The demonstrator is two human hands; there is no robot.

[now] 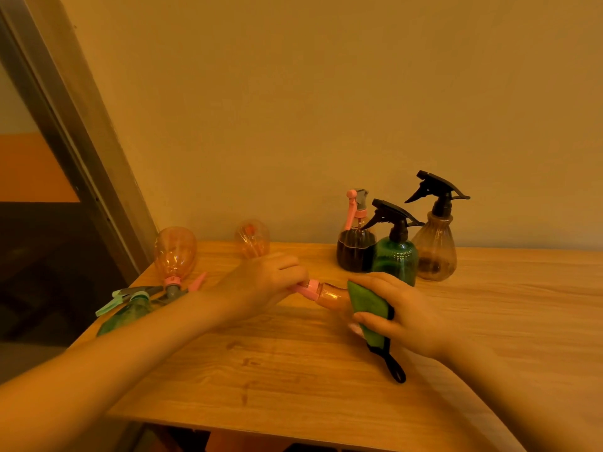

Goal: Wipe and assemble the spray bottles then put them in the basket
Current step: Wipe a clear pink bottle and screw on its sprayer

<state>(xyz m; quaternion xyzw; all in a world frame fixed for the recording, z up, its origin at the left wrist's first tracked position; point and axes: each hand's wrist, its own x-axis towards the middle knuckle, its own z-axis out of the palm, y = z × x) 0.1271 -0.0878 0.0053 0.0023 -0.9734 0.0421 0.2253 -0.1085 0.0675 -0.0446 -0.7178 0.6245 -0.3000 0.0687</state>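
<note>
An orange spray bottle [332, 296] with a pink spray head lies sideways between my hands above the wooden table [293, 370]. My left hand [264, 282] grips its pink head. My right hand [401, 311] holds a green cloth [370, 308] with a black loop wrapped round the bottle's body, hiding most of it. Three assembled bottles stand at the back: a dark one with a pink head [355, 246], a green one with a black trigger [395, 256] and a brownish one with a black trigger [435, 246].
At the table's left end lie an orange bottle with a pink collar [175, 252], a green bottle with a pale green trigger [127, 316] and another orange bottle [252, 239] by the wall. A door frame [81, 151] rises at the left. No basket is in view.
</note>
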